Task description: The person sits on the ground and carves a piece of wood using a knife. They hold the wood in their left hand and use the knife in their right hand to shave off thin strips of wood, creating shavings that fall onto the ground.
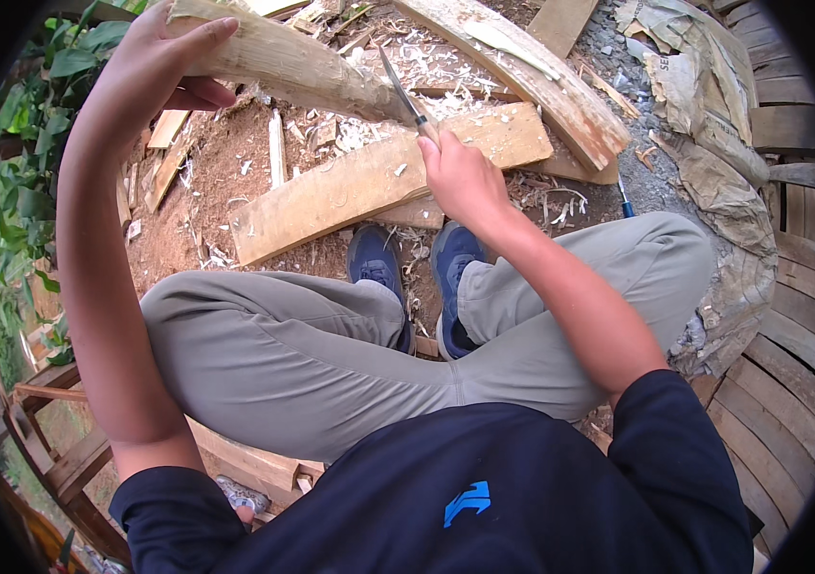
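Observation:
My left hand [160, 59] is closed on a thick, pale, bark-stripped piece of wood [283, 69], its thumb over the top and fingers curled at the near side. The wood slants down to the right, and its tapered end is close to a flat plank [345, 189] on the ground. In my right hand [465, 177] is a knife [396, 84] with a light-coloured handle, gripped in closed fingers. Its narrow blade points up and to the left, beside the tapered end. Whether blade and wood touch, I cannot tell.
A long, rough slab of wood [522, 77] lies at the far right, a blue-handled tool [626, 203] nearer. Shavings and offcuts cover the dirt. Crumpled sacking [714, 182] and a slatted wooden wall [795, 287] stand right, leafy plants [29, 182] left. My shoes [455, 258] are below the plank.

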`<state>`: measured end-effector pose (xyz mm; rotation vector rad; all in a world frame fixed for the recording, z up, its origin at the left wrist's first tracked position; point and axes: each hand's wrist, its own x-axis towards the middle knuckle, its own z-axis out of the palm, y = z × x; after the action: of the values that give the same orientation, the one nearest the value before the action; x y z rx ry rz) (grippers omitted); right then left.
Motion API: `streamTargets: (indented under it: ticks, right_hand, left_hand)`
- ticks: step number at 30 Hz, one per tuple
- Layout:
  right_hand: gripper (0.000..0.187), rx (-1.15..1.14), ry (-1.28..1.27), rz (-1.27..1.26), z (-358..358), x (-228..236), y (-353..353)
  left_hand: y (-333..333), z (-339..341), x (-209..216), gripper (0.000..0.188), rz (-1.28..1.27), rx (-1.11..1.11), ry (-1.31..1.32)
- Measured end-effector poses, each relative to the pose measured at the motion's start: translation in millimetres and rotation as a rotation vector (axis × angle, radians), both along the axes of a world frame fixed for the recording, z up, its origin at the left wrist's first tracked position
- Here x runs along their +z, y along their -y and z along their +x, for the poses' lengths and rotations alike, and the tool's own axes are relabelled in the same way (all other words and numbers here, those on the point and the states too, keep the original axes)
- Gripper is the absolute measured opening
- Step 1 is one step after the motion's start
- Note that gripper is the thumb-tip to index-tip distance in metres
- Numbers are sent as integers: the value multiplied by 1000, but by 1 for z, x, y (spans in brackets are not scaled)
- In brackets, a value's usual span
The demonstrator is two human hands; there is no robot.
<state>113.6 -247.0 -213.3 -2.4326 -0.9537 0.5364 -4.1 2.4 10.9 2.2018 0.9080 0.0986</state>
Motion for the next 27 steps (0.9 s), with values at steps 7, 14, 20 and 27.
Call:
streamTargets:
  ticks: [7,14,20,27]
  right_hand:
    - [35,-88,-76,325,-10,61,-8]
    - [39,-143,-152,361,1,63,-3]
    - [35,-1,0,-63,0,26,1]
    - [39,-160,-194,362,-6,78,1]
  left_hand:
    - [3,-8,3,66,39,3,31]
    - [3,-8,5,68,39,-10,26]
    - [8,5,1,63,19,-20,53]
    - [17,7,5,72,60,-6,29]
